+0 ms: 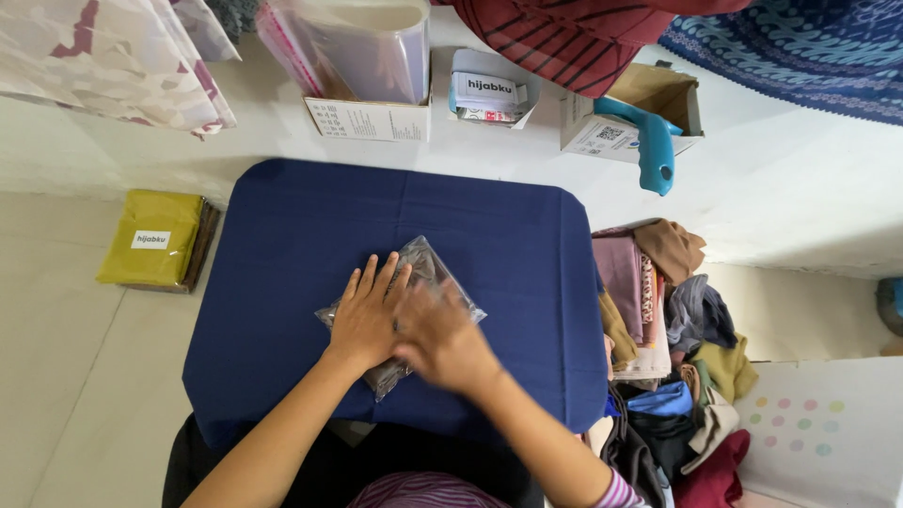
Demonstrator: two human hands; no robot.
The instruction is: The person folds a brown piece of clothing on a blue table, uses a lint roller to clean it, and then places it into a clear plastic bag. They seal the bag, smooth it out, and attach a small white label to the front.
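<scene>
Head view looks straight down on a bench [282,245] covered in dark blue cloth. Near its middle, toward the front edge, lies a clear plastic bag [428,268] with dark folded fabric inside. The left hand [365,315] rests flat on the bag, fingers [376,277] spread wide and pressing down. The right hand [442,341] lies over the bag just beside it, touching the left; it is blurred, so its fingers seem flat rather than gripping, though I cannot tell for sure. Off the right edge sits a pile of folded cloths [673,320]. Beyond the far edge stand cardboard boxes [369,118]. A yellow packet [155,237] lies on the floor past the left edge.
</scene>
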